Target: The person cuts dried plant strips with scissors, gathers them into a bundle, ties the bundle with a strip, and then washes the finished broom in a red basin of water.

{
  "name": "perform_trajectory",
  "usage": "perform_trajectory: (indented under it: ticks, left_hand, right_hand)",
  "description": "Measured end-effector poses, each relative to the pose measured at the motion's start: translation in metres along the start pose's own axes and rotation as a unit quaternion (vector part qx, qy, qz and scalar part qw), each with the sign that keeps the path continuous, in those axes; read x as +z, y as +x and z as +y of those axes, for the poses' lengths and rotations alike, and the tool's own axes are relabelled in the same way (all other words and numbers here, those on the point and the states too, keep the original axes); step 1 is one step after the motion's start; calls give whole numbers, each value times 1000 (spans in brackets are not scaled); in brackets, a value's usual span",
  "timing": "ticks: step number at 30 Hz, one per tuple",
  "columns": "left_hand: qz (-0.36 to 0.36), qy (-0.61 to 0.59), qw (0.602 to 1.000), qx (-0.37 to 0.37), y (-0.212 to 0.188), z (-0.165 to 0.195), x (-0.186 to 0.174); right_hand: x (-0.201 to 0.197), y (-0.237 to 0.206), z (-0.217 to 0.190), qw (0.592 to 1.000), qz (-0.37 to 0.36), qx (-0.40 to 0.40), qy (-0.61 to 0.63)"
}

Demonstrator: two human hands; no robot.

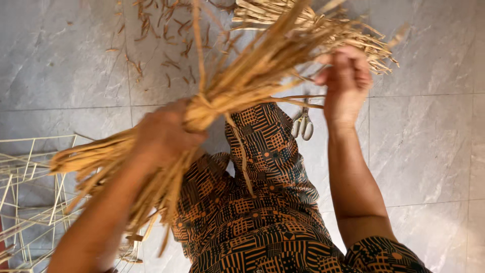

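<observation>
A thick bundle of dry tan straw (252,71) runs diagonally from lower left to upper right above my lap. My left hand (164,134) is shut around the bundle at its tied waist. My right hand (346,81) is raised near the bundle's upper end, its fingers pinched on a few thin strands. One loose strand hangs down from the tie over my patterned orange-and-black skirt (262,202).
A pair of scissors (303,124) lies on the grey tiled floor (429,141) beside my knee. A second heap of straw (283,12) lies at the top. Loose straw scraps (166,30) are scattered upper left. A pale wire frame (30,192) stands at lower left.
</observation>
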State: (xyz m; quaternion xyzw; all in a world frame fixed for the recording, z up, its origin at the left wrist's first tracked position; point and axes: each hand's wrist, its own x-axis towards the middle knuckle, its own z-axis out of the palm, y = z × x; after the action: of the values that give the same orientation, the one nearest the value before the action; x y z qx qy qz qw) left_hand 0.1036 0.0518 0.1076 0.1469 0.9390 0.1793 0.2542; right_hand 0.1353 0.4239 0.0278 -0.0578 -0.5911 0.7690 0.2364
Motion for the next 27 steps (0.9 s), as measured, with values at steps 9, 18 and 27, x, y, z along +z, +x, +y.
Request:
perform_trajectory:
  ticks: [9,18,27]
  left_hand:
    - [122,51,991,12,95,-5,-59]
    - [223,188,879,377,313,91,36]
    - [29,241,915,322,519,162,186]
  right_hand:
    - [-149,-42,151,825,46,450,-340]
    - [-132,-5,171,614,-60,524,-587]
    - [-169,40,235,533,-104,641,-542]
